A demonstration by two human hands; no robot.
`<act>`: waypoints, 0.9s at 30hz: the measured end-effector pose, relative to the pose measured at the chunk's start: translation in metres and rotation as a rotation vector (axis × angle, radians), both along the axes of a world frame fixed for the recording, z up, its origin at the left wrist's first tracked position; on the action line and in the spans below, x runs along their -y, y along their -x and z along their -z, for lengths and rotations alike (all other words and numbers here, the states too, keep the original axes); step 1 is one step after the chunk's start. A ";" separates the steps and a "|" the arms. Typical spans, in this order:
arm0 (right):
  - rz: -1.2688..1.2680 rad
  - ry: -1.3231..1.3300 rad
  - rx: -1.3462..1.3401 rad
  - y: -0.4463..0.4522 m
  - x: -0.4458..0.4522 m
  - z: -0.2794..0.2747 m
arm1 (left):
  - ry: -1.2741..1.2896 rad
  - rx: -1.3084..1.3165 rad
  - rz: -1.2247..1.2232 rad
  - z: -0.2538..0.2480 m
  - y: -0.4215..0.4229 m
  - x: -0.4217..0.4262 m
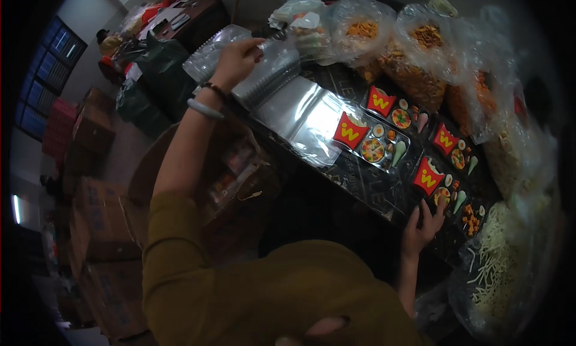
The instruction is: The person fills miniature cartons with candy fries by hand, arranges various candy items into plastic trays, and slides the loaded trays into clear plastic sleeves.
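My left hand [237, 61] is over a stack of clear plastic trays [267, 70] at the upper left of the table. Its fingers are pressed together, and what they hold, if anything, is too small to tell. My right hand [425, 225] has its fingers apart, with the tips at a small round food piece [442, 194] beside a red carton with a yellow mark [428, 176]. More red cartons [350, 131] lie in groups with small toy-like food pieces [372, 150]. Flat clear plastic bags [300, 115] lie between the tray stack and the cartons.
Clear bags of orange pieces [414, 64] line the back of the dark table [372, 187]. A bag of pale strips [493, 262] stands at right. Cardboard boxes [105, 220], an open sack [180, 166] and a distant person [110, 45] are at left.
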State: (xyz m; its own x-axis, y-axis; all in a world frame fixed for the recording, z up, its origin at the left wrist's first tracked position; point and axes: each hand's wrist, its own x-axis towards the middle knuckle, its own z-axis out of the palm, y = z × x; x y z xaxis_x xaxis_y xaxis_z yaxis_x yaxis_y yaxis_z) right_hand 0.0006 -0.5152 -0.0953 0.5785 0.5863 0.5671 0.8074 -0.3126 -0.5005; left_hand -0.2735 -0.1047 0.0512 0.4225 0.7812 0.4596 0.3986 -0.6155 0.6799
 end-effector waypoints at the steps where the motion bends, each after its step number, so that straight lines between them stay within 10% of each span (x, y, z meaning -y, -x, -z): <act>1: -0.044 -0.123 -0.069 0.000 -0.006 -0.016 | 0.036 -0.033 0.113 -0.013 -0.008 0.016; 11: -0.555 -0.331 -0.964 -0.010 -0.075 -0.052 | 0.383 -0.228 0.785 0.043 -0.115 0.135; 27: -0.331 -0.506 -1.061 -0.022 0.003 -0.041 | 0.399 -0.239 0.781 0.066 -0.170 0.176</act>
State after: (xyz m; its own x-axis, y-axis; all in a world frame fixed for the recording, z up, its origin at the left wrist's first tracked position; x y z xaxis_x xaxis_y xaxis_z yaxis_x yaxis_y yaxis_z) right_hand 0.0226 -0.5182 -0.0541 0.7577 0.6431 0.1111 -0.0723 0.2520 -0.9650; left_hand -0.1036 -0.2803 -0.0150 0.9477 0.3152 0.0489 0.1245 -0.5065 0.8532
